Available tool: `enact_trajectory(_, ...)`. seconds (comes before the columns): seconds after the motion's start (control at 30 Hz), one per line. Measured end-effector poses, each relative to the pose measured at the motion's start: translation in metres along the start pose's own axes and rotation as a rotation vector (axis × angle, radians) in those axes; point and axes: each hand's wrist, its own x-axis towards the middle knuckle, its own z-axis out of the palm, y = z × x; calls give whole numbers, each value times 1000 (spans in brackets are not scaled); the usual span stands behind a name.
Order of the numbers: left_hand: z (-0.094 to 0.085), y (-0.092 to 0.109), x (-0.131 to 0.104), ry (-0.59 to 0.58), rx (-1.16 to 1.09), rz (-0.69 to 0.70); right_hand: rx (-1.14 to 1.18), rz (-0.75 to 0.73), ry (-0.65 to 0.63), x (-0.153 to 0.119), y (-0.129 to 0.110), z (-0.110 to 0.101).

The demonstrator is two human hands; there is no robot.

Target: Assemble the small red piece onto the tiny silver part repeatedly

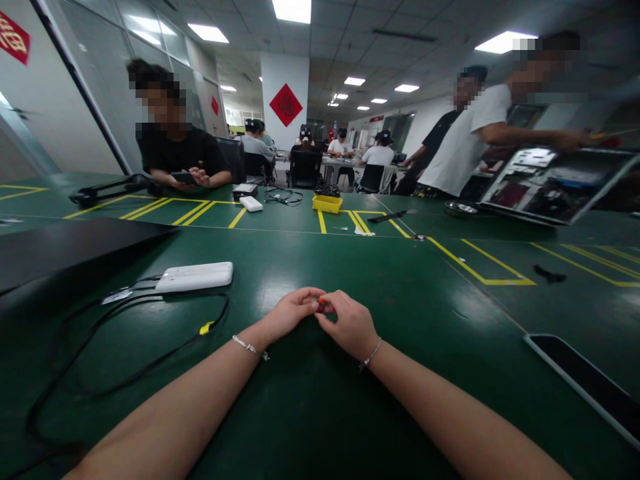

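Left hand [294, 312] and right hand [353, 323] seemingly grasp a red piece [321, 305] (partly hidden).

From where I operate, both forearms [175, 400] reach me bare, running in from the lower left and lower right of the frame. Near the center, I see a slim, silvery bracelet [246, 345] on the wrist of the left hand [290, 313], with a tiny charm dangling. The right hand [353, 323] wears a thin, silvery chain [373, 353] at the wrist, also with a small charm.
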Motion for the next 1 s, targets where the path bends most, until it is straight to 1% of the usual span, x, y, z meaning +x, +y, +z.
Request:
enact_trajectory(0.17, 3, 0, 1, 75, 13, -23, -16, 20, 27, 0, -1, 2)
enact_trajectory(0.23, 4, 1, 0, 87, 27, -29, -32, 19, 28, -1, -1, 4)
enact_trajectory(0.3, 5, 2, 0, 76, 28, -32, -32, 8, 31, -2, 0, 4)
enact_trajectory(0.4, 3, 5, -2, 12, -2, -38, 23, -22, 35, -1, 1, 2)
enact_trajectory(0.47, 2, 5, -2, -9, -20, -30, 66, -34, 36, -1, 2, 0)
enact_trajectory(0.6, 1, 3, -1, 31, -9, -9, 50, -3, 33, 0, 3, 2)
enact_trajectory(0.77, 3, 5, -2, 44, -19, -45, -1, 7, 34, -1, 4, 3)
enact_trajectory(0.9, 4, 11, -5, 35, -91, -44, 88, 4, 54, -2, 6, -1)
enact_trajectory(1.0, 3, 12, -6, -6, -113, -26, 188, -3, 39, 0, 8, -3)
